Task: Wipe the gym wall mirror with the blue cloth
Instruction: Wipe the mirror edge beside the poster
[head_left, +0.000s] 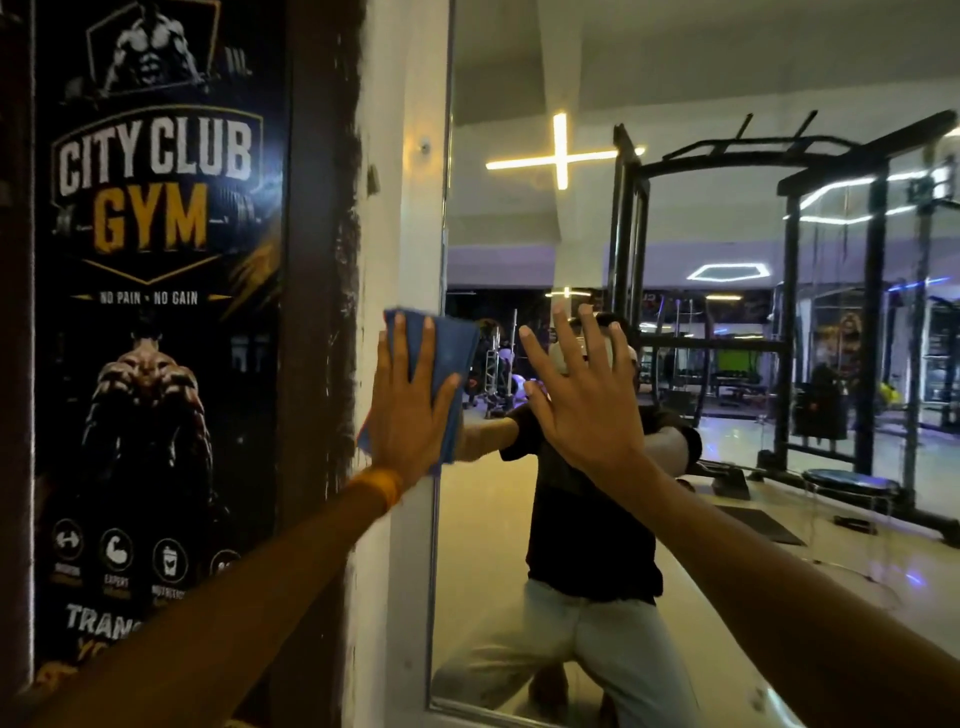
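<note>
Two hands are raised at the mirror (488, 545), set apart from each other. Your left hand (410, 410) lies flat, fingers straight, pressing the cloth (452, 343) against the mirror's left edge, where glass meets the white frame (415, 234); nothing is curled round it. The cloth shows above and to the right of your fingers, and a corner peeks out below your palm. Your right hand (582, 400) is spread wide, holding nothing, to the right of the cloth; whether its palm touches the glass I cannot tell. The cloth looks soft, thin and light, folded into a pad, so it should slide easily yet bunch or slip from under a flat palm if you ease off. Judging by that, set your palm over its middle and press evenly, or pinch its upper edge with your thumb. The glass is hard, smooth and breakable, so even pressure suits it better than leaning. A poster (150, 312) hangs left of your left hand.
</note>
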